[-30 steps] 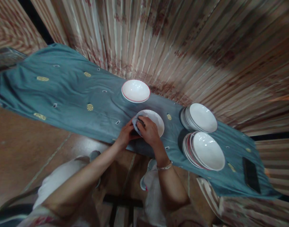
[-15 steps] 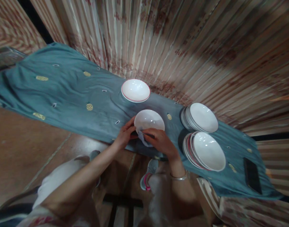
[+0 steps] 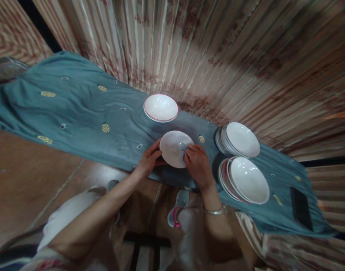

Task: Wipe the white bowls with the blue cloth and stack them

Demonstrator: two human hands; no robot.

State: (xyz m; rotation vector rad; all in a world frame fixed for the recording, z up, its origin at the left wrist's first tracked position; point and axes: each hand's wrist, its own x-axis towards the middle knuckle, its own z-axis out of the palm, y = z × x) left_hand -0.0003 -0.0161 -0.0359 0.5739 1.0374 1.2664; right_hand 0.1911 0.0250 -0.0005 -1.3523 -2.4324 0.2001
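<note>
A white plate (image 3: 172, 150), shallow and shiny, is tilted toward me over the near edge of the cloth-covered table. My left hand (image 3: 150, 157) grips its left rim, thumb on the front and fingers behind. Bunched in my right hand (image 3: 197, 162) is a pale blue-grey cloth (image 3: 183, 149), pressed against the right part of the plate's inner face. Beyond it lies a small stack of red-rimmed white plates (image 3: 161, 108). To the right stand two taller leaning stacks, a rear plate stack (image 3: 242, 139) and a front plate stack (image 3: 249, 180).
A teal tablecloth (image 3: 84, 113) with pineapple prints covers the long table. A dark phone (image 3: 301, 208) lies near its right end. Pleated curtains (image 3: 167, 49) hang right behind the table. A clear container (image 3: 8, 69) sits at the far left, and a dark stand (image 3: 147, 239) is below me.
My right hand has moved the cloth from the plate's lower left edge up and across to its right side. The left hand keeps its hold on the rim.
</note>
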